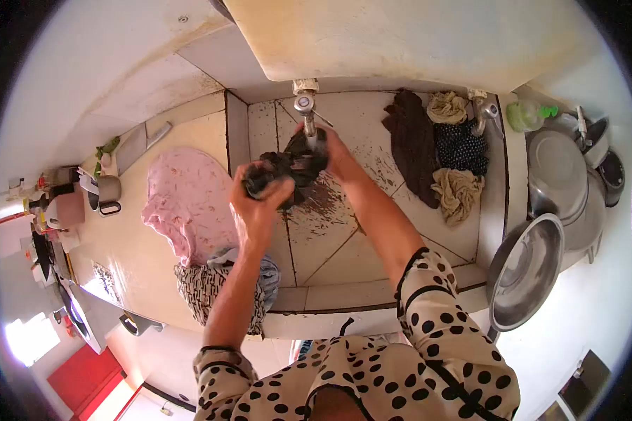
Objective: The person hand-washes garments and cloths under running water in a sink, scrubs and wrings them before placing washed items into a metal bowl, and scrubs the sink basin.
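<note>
A dark, bunched-up cloth [291, 168] is stretched between my two hands, over the tiled sink basin and beneath the metal tap [307, 116]. My left hand [260, 193] grips its left end, with the fingers wrapped around it and slightly blurred. At the other end, right by the spout, my right hand [332, 151] is closed on the cloth; its fingers are partly hidden behind the fabric and tap. Dark specks and streaks mark the tiles [323, 235] under the cloth.
A dark brown garment [412, 147], beige cloths [458, 195] and a dotted cloth [461, 149] lie at the basin's right. Left on the counter are a pink garment [189, 200] and a patterned cloth [207, 288]. Steel basins [527, 274] stand beyond the right rim, near a second tap [483, 112].
</note>
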Demonstrator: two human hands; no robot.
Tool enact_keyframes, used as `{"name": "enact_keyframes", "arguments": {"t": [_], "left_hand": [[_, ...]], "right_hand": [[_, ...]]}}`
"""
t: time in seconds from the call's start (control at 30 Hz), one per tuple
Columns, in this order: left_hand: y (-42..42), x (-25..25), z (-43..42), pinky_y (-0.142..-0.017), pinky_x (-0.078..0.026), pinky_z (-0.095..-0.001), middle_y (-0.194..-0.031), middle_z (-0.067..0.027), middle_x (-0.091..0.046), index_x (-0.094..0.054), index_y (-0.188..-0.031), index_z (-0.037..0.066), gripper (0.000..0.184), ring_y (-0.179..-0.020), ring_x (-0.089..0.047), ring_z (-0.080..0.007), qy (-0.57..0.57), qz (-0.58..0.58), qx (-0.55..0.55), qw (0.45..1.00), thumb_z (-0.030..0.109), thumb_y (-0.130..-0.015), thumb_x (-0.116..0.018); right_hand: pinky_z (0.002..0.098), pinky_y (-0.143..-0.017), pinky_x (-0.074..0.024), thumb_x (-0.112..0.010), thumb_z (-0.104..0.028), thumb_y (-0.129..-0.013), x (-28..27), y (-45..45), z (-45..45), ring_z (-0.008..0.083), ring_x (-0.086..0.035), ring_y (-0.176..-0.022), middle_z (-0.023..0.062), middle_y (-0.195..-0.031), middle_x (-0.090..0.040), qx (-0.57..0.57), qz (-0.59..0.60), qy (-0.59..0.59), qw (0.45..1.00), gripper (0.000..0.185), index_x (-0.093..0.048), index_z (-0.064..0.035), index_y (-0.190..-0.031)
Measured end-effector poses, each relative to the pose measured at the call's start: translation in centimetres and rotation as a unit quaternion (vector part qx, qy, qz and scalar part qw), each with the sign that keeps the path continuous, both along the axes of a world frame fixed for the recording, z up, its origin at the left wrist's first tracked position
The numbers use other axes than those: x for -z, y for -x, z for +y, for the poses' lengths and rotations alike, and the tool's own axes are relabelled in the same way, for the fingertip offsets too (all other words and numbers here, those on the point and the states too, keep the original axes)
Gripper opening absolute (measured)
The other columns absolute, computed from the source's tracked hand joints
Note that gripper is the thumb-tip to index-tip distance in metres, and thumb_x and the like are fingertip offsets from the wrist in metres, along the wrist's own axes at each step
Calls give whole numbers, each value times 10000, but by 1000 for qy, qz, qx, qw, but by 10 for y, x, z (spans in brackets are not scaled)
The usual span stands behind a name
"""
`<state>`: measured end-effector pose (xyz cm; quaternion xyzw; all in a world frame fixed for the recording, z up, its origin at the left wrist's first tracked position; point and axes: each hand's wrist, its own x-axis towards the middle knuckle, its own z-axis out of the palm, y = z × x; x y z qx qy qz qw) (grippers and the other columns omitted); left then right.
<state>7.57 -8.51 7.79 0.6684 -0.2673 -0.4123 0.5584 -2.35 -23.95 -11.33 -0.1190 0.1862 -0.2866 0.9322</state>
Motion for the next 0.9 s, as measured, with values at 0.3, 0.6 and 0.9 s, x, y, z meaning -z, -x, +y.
{"name": "enact_keyframes", "arguments": {"t": [0.3, 0.6, 0.9], "left_hand": [[8, 133, -61, -863, -519, -396, -1140, -109, -610, -556, -1151, 66, 369, -1041, -605, -219, -20, 474, 39, 879, 305, -882, -637], [40, 99, -70, -869, -508, -373, -1089, -99, -628, -576, -1151, 47, 354, -988, -621, -227, 41, 14, 201, 979, 254, -867, -621], [11, 68, -99, -606, -512, -309, -779, -101, -643, -627, -907, 32, 310, -692, -636, -208, -224, 98, 257, 935, 275, -739, -721]], "right_hand": [[343, -629, -517, -577, 25, -763, -105, 59, -5, 155, -612, -714, 46, -792, -656, 276, 294, 151, 902, 126, -686, 2, -821], [358, -781, -469, -686, -135, -601, -165, 51, 57, 216, -596, -837, 56, -867, -626, 283, 298, 681, 606, 178, -666, -121, -777], [442, -811, -396, -715, -278, -596, -149, 18, 119, 258, -433, -1021, -1, -967, -475, 178, 183, 894, 367, 246, -623, -170, -797]]}}
